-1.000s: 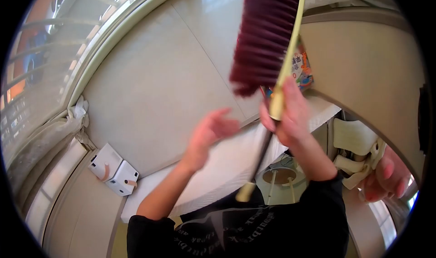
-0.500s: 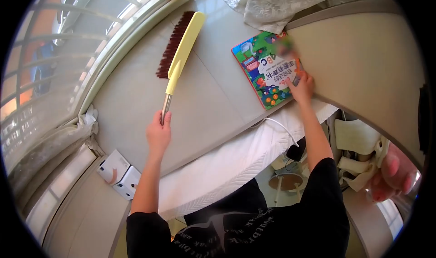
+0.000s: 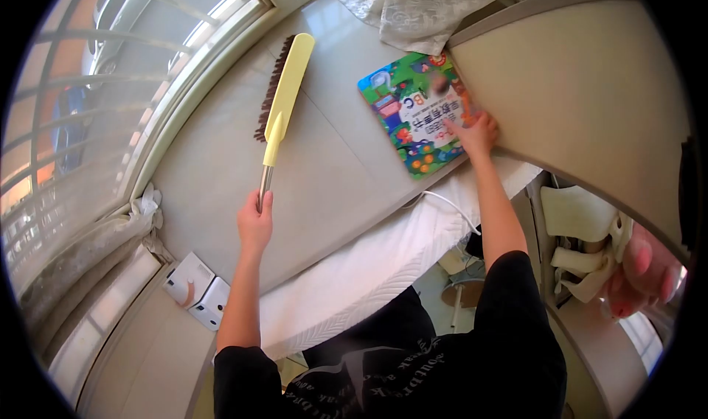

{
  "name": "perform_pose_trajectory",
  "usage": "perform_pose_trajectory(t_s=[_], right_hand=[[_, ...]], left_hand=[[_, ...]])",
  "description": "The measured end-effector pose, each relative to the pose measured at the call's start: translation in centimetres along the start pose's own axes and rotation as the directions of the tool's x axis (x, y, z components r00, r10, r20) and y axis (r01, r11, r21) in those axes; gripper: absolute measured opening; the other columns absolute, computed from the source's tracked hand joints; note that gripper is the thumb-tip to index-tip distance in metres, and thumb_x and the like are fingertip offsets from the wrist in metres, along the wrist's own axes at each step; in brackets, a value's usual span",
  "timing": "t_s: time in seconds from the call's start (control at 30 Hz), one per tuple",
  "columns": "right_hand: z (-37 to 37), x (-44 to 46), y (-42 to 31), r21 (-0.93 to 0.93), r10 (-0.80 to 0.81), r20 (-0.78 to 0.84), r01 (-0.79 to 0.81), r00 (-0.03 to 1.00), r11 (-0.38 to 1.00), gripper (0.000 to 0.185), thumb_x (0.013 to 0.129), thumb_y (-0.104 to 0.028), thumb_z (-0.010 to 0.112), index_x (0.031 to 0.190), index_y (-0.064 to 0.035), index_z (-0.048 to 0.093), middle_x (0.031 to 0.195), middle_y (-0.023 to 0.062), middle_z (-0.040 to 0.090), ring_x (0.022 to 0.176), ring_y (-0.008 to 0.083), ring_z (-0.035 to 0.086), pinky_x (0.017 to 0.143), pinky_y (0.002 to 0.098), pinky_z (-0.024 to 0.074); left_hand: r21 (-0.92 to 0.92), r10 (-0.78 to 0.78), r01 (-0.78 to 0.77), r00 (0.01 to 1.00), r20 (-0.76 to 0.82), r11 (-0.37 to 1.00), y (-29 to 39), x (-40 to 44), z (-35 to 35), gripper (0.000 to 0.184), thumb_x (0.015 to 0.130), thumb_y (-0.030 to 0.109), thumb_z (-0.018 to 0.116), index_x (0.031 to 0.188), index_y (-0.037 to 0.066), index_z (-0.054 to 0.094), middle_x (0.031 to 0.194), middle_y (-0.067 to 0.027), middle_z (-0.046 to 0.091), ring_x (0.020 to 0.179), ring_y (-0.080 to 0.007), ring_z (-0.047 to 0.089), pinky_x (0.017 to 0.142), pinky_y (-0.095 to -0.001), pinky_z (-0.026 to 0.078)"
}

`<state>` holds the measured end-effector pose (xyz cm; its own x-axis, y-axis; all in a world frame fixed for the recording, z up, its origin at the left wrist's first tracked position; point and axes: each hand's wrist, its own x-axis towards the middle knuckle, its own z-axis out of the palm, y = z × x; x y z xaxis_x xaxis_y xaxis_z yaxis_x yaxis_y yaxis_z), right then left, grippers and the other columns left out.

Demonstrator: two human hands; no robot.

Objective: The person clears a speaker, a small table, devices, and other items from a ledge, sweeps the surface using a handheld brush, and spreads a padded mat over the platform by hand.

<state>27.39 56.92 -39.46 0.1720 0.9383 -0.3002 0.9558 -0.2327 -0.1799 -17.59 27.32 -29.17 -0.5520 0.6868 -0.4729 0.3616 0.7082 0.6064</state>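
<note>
My left hand [image 3: 254,224] is closed round the metal shank of a bench brush [image 3: 290,80] with a pale yellow back and dark brown bristles. The brush lies over the grey sill, head pointing away from me, bristles toward the window. On the sill's right part rests a colourful children's book [image 3: 413,117] with "ABC" and Chinese characters on its cover. My right hand [image 3: 479,133] grips the book's right edge, thumb over the cover and the other fingers along the edge, partly hidden.
The grey sill [image 3: 324,168] runs beside a barred window [image 3: 140,65]. A lace curtain [image 3: 398,14] hangs at the far end. White cloth [image 3: 354,271] lies along the sill's near edge, with a white cable [image 3: 457,209] over it. A white box [image 3: 195,290] stands at lower left.
The brush head has come slightly nearer to me and turned, so less of its bristles shows. My right hand stays at the book's edge. The view has shifted a little.
</note>
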Motion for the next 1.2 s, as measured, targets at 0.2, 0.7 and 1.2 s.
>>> perform_pose_trajectory(t_s=[0.2,0.7,1.2], right_hand=[[0.4,-3.4,-2.1,0.055,0.064,0.122,-0.072,0.99,0.996,0.111,0.053,-0.064,0.093,0.135,-0.0038,0.049,0.143,0.0204,0.049,0.136,0.0367,0.047,0.111,0.0527,0.0395],[-12.1,-10.8,-3.1,0.748,-0.237,0.561,-0.364,0.793,0.554,0.055,0.077,-0.01,0.087,0.124,0.0013,0.061,0.111,0.0086,0.07,0.102,0.0158,0.067,0.086,0.0321,0.0562],[-22.3,-27.2,16.4,0.955,0.168,0.27,-0.285,0.948,0.076,0.061,0.082,-0.003,0.082,0.135,-0.002,0.051,0.125,0.0089,0.066,0.111,0.0227,0.064,0.1,0.0383,0.0508]], left_hand=[[-0.091,-0.024,0.024,1.0,-0.005,0.996,-0.7,-0.9,1.5,0.03,0.105,0.033,0.06,0.101,0.004,0.066,0.062,0.0066,0.046,0.055,-0.0041,0.041,0.049,-0.0248,0.033],[0.088,-0.039,0.042,0.999,-0.038,0.995,1.5,-1.8,-0.8,0.035,0.104,0.039,0.059,0.125,0.011,0.063,0.067,-0.0071,0.056,0.06,-0.0199,0.055,0.058,-0.037,0.044],[0.294,0.189,-0.421,0.792,0.581,0.858,9.8,0.1,10.5,0.033,0.106,0.04,0.053,0.117,0.014,0.07,0.088,-0.0221,0.069,0.081,-0.043,0.066,0.071,-0.0495,0.052]])
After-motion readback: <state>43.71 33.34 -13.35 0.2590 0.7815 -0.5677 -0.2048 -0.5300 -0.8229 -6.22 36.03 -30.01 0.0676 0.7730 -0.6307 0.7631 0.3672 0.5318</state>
